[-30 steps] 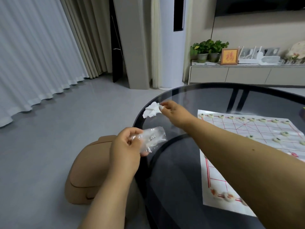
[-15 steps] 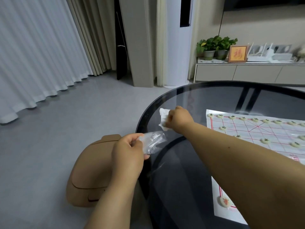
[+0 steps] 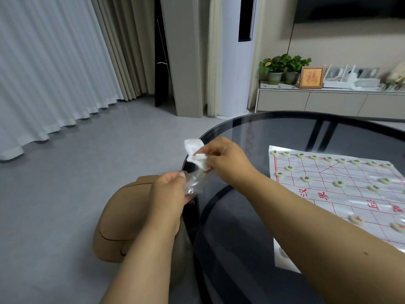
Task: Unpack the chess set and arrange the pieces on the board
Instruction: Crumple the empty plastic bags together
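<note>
**A:** What is each hand doing?

**B:** The left hand [image 3: 169,189] pinches a clear plastic bag [image 3: 195,182] by its top edge, at about 8 o'clock from the board [image 3: 324,194], off the rim of the glass surface [image 3: 241,216]. The right hand [image 3: 223,159] has its fingers curled round a crumpled white paper [image 3: 196,155], just above the bag.

**A:** How would those two handle?

**B:** Both look feather-light and limp. The film seems slippery, so a pinch at an edge or corner suits it. The paper would crush to any grip.

**A:** Any direction to them?

**B:** The bag hangs from the pinch and trails toward 2 o'clock, its long axis roughly that way. The paper is a wad with no clear axis.

**A:** And the pieces?

**B:** Flat round discs [image 3: 306,178] lie face up on the grid lines. They look rigid and smooth, best taken by the rim.
</note>
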`<state>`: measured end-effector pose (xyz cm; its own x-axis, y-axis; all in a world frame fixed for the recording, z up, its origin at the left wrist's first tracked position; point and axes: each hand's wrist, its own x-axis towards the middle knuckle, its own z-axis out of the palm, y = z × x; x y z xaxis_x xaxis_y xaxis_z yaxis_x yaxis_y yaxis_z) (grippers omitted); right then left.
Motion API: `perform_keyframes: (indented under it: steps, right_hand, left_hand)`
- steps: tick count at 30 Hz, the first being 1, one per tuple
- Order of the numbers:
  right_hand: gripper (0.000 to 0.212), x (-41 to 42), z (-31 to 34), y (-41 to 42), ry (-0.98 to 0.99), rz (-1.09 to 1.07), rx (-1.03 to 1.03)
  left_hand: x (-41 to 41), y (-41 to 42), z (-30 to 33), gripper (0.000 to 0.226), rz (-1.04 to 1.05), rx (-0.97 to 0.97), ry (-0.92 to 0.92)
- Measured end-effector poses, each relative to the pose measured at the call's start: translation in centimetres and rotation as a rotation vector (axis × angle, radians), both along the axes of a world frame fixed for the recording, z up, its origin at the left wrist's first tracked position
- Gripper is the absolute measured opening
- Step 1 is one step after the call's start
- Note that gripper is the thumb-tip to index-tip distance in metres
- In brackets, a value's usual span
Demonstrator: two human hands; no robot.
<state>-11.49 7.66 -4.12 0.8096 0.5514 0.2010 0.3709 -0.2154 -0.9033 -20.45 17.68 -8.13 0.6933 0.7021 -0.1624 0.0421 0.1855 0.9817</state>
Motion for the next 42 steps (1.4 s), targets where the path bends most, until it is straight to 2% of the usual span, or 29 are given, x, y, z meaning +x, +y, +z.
perform_keyframes:
  steps: [2, 5, 9, 12, 14, 17, 19, 22, 25, 29, 31, 33, 35, 39, 42]
  right_hand:
    - [0.028, -1.1, -0.2, 0.2, -0.056, 0.035, -0.073]
    - [0.025, -2.3, -1.0, 0.3, -0.107, 0.122, -0.118]
    - [0.028, -3.4, -2.4, 0.8, -0.245, 0.183, -0.121]
    - [0.03, -4.3, -3.0, 1.1, -0.245, 0.218, -0.107]
    - [0.029, -4.9, -3.1, 1.3, -0.252, 0.247, -0.076]
    - [0.031, -5.3, -3.2, 1.6, -0.346, 0.112, 0.059]
    - [0.03, -5.5, -3.2, 1.7, -0.28, 0.063, 0.17]
    - [0.036, -6.6, -3.7, 2.1, -0.159, 0.199, 0.194]
    - [0.048, -7.5, -4.3, 3.2, -0.065, 0.288, 0.202]
    - [0.043, -8.0, -4.4, 5.1, 0.161, 0.41, 0.242]
    - [0.032, -8.0, -4.7, 6.4, 0.263, 0.363, 0.256]
    - [0.02, -7.7, -6.1, 8.2, 0.256, 0.29, 0.072]
    - [0.031, -7.6, -7.9, 9.7, 0.118, 0.311, -0.287]
    - [0.05, -8.3, -10.6, 11.7, -0.278, 0.64, -0.984]
    - [0.056, -8.6, -12.4, 12.3, -0.307, 0.702, -1.211]
  left_hand:
    - [0.0, 0.1, 0.6, 0.024, 0.007, -0.173, -0.128]
    - [-0.1, 0.4, 0.6, 0.045, -0.025, -0.226, -0.218]
    - [-0.1, 0.6, 0.4, 0.035, -0.006, -0.279, -0.205]
    - [-0.5, 1.1, 0.3, 0.024, 0.044, -0.358, -0.175]
    - [-0.6, 1.5, 0.7, 0.03, 0.07, -0.411, -0.157]
    - [-0.6, 2.3, 1.2, 0.025, 0.036, -0.569, -0.155]
    - [-0.6, 2.8, 1.2, 0.027, 0.0, -0.672, -0.146]
    - [-1.4, 3.0, 1.1, 0.022, 0.094, -0.633, -0.164]
    - [-2.2, 3.4, 0.9, 0.025, 0.091, -0.676, -0.2]
    - [-2.6, 6.2, -0.3, 0.033, 0.149, -0.487, -0.083]
    - [-3.1, 8.0, -0.6, 0.029, 0.222, -0.424, -0.053]
    - [-4.2, 9.9, -1.3, 0.026, 0.297, -0.411, -0.031]
    - [-5.4, 11.2, -2.2, 0.024, 0.322, -0.427, -0.002]
    - [-7.0, 12.6, -3.8, 0.03, 0.278, -0.458, 0.047]
    - [-7.4, 13.1, -4.5, 0.036, 0.255, -0.464, 0.081]
